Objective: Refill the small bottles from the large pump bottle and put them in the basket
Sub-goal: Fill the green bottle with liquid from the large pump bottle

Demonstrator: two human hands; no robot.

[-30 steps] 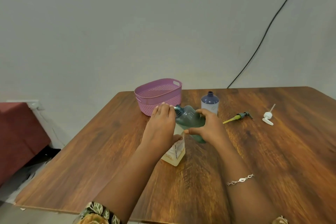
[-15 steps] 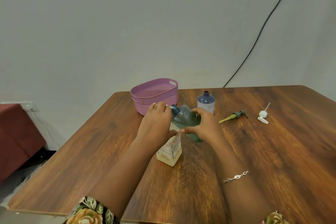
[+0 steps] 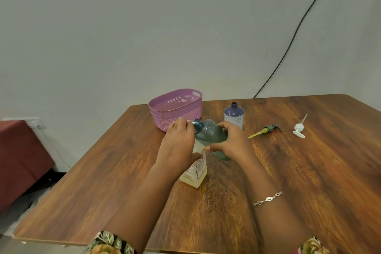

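My right hand [image 3: 231,142] grips a large teal-green bottle [image 3: 210,133], uncapped and tilted with its neck toward the left. Its mouth meets the top of a small clear bottle [image 3: 195,173] that holds a little yellow liquid and stands on the table. My left hand [image 3: 179,142] is wrapped round that small bottle's upper part and hides its neck. A second small bottle [image 3: 234,114], purple over white and uncapped, stands just behind my right hand. The purple basket [image 3: 175,107] sits at the table's back left, and nothing shows inside it.
A dark pump head with a yellow tube [image 3: 266,130] and a white pump head [image 3: 299,129] lie on the wooden table [image 3: 309,171] at the right. A black cable [image 3: 292,37] runs down the wall. A red seat [image 3: 18,161] stands left of the table.
Both hands keep their hold on the two bottles in the same pose; the whole scene sits slightly lower and to the left in view from head movement.
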